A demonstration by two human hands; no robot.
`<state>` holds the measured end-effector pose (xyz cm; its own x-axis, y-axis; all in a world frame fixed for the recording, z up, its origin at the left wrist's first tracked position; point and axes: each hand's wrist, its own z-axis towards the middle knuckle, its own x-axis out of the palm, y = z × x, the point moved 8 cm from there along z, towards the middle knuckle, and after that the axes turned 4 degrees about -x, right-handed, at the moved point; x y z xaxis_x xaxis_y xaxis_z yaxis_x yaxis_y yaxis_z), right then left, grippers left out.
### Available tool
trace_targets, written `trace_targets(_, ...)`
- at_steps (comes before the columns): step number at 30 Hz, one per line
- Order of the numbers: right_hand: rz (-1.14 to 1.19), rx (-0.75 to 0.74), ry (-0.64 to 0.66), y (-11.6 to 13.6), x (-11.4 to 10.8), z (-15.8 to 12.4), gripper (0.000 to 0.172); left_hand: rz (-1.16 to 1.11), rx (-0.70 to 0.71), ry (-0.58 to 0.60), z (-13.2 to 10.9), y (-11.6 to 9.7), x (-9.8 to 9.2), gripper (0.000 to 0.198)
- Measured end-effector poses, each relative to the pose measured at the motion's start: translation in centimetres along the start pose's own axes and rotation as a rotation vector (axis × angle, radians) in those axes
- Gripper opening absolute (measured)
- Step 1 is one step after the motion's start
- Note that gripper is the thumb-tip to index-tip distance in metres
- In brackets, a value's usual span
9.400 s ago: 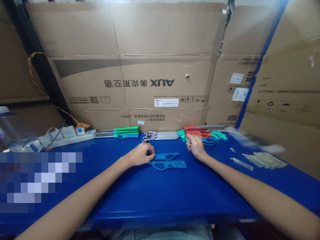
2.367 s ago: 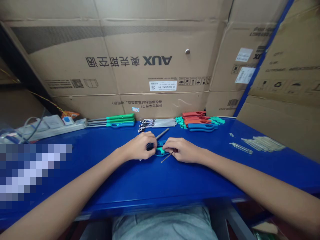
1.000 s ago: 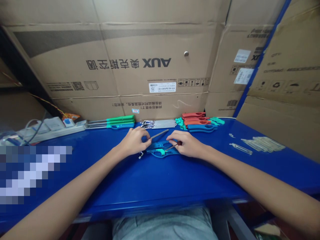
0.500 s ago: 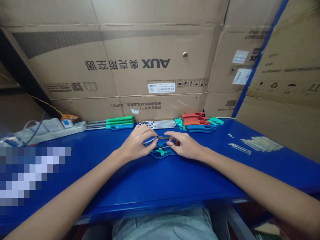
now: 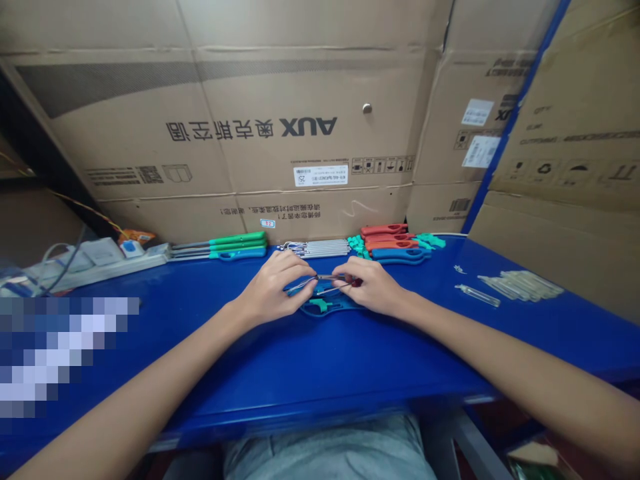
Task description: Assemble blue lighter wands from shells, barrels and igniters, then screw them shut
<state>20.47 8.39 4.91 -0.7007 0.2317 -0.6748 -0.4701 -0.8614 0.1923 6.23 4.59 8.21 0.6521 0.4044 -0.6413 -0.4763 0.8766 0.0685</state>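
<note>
On a blue table, two hands pinch thin metal pieces together

The left hand closes on a thin metal rod, and the right hand closes on a slim tool with a dark red end. Their tips meet above a blue plastic lighter shell lying flat below, handy as a base. Red and blue lighter bodies sit sorted by colour along the back edge, within reach.
</note>
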Motion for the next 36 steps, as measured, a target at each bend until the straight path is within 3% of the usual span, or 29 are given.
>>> trace_targets(11, -0.023, -0.116, -0.053, 0.5, -0.6, -0.2, 0.011, -0.077, 0.012, 0.004, -0.1, -0.3, 0.3, 0.01)
trace_targets(19, -0.071, -0.208, -0.034, 1.0, -0.4, -0.5, 0.015, -0.18, -0.056, 0.095, -0.6, 0.4, 1.3, 0.009)
trace_targets(36, -0.147, -0.218, 0.018, 1.2, -0.3, -0.4, 0.023, -0.141, -0.082, 0.176, -0.5, 0.3, 1.8, 0.006)
